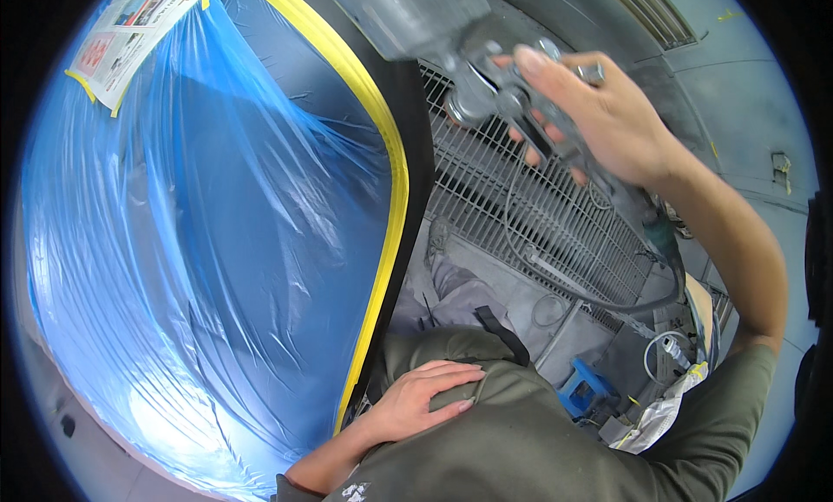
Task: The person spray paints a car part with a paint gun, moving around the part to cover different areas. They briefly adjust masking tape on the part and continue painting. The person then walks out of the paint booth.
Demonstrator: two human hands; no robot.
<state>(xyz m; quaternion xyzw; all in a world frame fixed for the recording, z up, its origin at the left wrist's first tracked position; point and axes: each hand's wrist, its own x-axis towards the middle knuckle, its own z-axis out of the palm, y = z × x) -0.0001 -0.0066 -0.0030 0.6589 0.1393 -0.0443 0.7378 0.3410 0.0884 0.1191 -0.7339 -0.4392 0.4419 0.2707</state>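
In my right hand (pixel 599 111) is a metal spray gun (pixel 512 98) with a large grey cup on top, my fingers wrapped round its grip. It is raised at the upper middle, beside the dark edge of a masked panel. A dark hose (pixel 638 307) hangs from the gun's handle and loops down. My left hand (pixel 425 398) lies against the front of my dark green shirt (pixel 521 433), fingers stretched out and holding nothing. Close by on the left, blue plastic film (pixel 217 242) covers the panel, bordered by yellow masking tape (pixel 395 181) along a black edge strip (pixel 420 146).
A printed paper sheet (pixel 121 55) is taped onto the film at the upper left. Below the gun lies a metal floor grating (pixel 573 216) with the hose across it. At the lower right are a blue stool-like object (pixel 583 385) and crumpled white sheeting (pixel 659 415).
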